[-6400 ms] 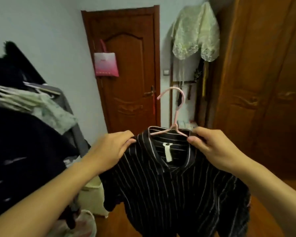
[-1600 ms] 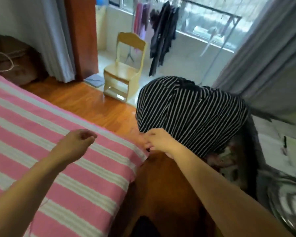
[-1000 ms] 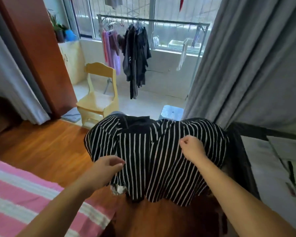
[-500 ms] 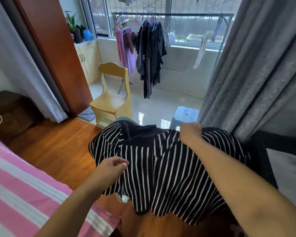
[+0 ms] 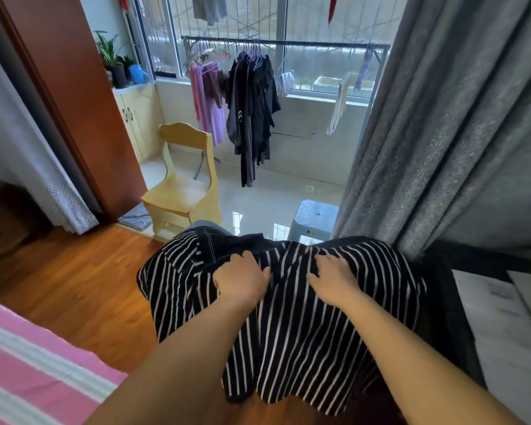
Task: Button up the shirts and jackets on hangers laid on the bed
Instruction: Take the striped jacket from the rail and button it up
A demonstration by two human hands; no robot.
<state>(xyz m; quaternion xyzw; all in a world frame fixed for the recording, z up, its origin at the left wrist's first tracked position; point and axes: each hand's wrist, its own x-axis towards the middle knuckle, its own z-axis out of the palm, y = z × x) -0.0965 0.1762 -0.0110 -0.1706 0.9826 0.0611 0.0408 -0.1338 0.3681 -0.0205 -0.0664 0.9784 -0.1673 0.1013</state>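
Observation:
A black shirt with white stripes (image 5: 304,332) lies draped over a rounded support in front of me, its hem hanging toward the floor. My left hand (image 5: 239,282) rests flat on the shirt's upper middle, fingers straight. My right hand (image 5: 333,279) lies flat on the cloth just to the right, fingers spread. Both press on the fabric without gripping it. No hanger shows; what is under the shirt is hidden.
The pink and white striped bed (image 5: 34,372) fills the lower left. A small wooden chair (image 5: 183,191) and a blue stool (image 5: 314,217) stand by the balcony, where a clothes rack (image 5: 252,96) holds garments. A grey curtain (image 5: 442,133) hangs at right.
Both hands have moved up onto the top of the striped shirt and flattened; half a second ago the left hand was loosely curled at the shirt's left edge.

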